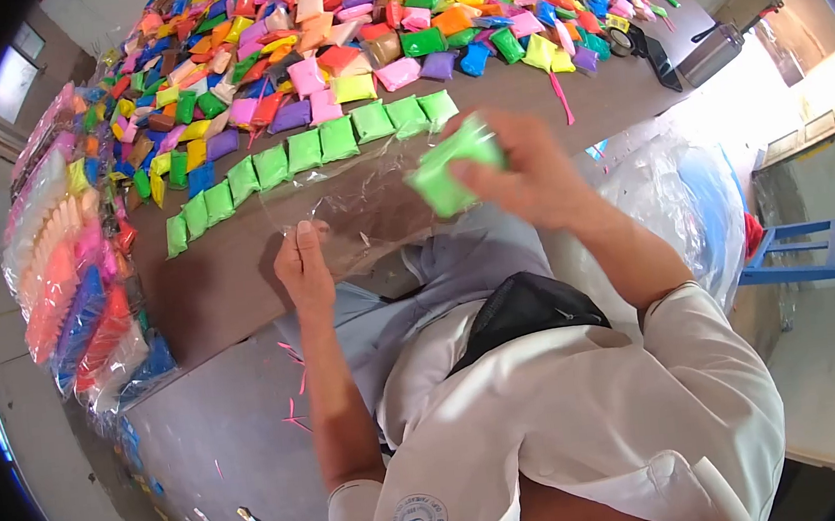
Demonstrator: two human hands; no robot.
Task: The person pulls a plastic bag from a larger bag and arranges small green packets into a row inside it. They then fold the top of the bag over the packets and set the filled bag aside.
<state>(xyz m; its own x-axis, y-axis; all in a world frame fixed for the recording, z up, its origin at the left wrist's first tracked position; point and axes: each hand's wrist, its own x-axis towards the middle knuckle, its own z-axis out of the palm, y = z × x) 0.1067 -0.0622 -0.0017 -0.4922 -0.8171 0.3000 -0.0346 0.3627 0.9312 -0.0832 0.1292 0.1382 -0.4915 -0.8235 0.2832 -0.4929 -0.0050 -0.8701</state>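
A clear plastic bag (372, 205) spreads over the front of the brown table, one edge pinched between thumb and fingers of my left hand (306, 266). Light green packets (450, 179), seemingly pressed together as a small stack, are gripped in my right hand (534, 164) above the bag's right end. Just beyond both hands, a curved row of light green packets (338, 140) lies side by side along the table.
A big heap of many-coloured packets (345, 26) covers the back of the table (210, 300). Bags of coloured packets (68, 284) hang at the left edge. A metal mug (712, 56) and a phone (658, 62) are at the right, with a blue stool (794, 252) beyond.
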